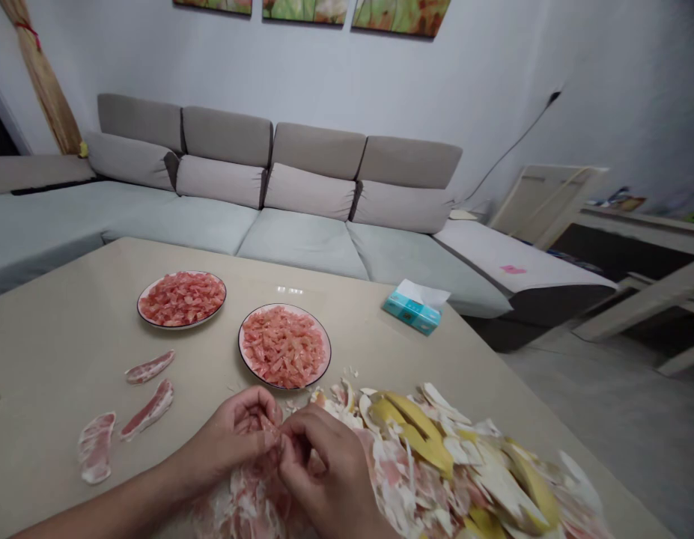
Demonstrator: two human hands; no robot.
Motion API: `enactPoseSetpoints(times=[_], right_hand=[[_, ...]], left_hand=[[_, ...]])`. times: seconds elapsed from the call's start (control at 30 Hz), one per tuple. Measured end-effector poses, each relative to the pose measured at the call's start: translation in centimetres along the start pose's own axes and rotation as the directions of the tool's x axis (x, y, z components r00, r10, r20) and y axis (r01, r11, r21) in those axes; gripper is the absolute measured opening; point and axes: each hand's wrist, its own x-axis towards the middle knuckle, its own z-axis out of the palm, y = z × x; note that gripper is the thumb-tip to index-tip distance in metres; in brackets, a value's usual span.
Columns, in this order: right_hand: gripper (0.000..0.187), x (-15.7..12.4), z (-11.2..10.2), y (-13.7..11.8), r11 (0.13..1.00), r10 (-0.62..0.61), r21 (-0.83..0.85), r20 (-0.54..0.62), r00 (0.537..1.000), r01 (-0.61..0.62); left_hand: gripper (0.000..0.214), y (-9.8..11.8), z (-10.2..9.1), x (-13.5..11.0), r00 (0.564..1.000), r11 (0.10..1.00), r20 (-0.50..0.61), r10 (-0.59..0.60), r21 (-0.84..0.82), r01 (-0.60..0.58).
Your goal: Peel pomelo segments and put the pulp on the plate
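Observation:
My left hand (234,434) is closed around a piece of pink pomelo flesh (268,427), partly hidden by the fingers. Against it, my right hand (332,460) has thumb and forefinger pinched together at the same piece. Below both hands lies a heap of pale, torn pomelo membrane (248,501). Just beyond them is a dark-rimmed plate (327,350) piled with peeled pomelo pulp (284,346). Three pomelo segments (148,410) with whitish skin rest on the table to the left of my hands.
Farther left stands a second plate (140,313) of pomelo pulp (183,298). Yellow pomelo rind (414,430) and white pith cover the table's right side. A blue tissue pack (412,311) sits near the far right edge. Behind the table (212,359) runs a grey sofa (302,232).

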Motion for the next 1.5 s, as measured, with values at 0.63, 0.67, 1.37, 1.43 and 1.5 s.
enactPoseSetpoints(times=[0.63,0.67,1.37,1.43,1.5], right_hand=[[0.009,1.0,-3.8,1.1,0.976,0.21,0.01,0.206,0.956,-0.217],[0.009,0.9,-4.1,1.0,0.973,0.22,0.023,0.231,0.948,-0.231],[0.007,-0.3,-2.8,0.4,0.951,0.239,0.14,0.229,0.944,-0.275],[0.012,-0.5,-2.4,0.4,0.977,0.159,0.107,0.216,0.963,-0.185],[0.012,-0.6,-2.3,0.5,0.99,0.096,0.079,0.205,0.974,-0.114]], left_hand=[[0.032,-0.1,-0.1,0.1,0.997,0.989,-0.074,0.016,0.147,-0.005],[0.032,0.0,0.0,0.0,0.996,0.985,-0.093,0.015,0.17,0.001],[0.01,0.6,0.6,-0.6,0.984,0.762,-0.105,0.142,0.646,-0.041],[0.008,0.6,0.7,-0.6,0.986,0.762,-0.102,0.133,0.647,-0.035],[0.01,0.5,0.7,-0.6,0.987,0.781,-0.109,0.12,0.625,-0.026]])
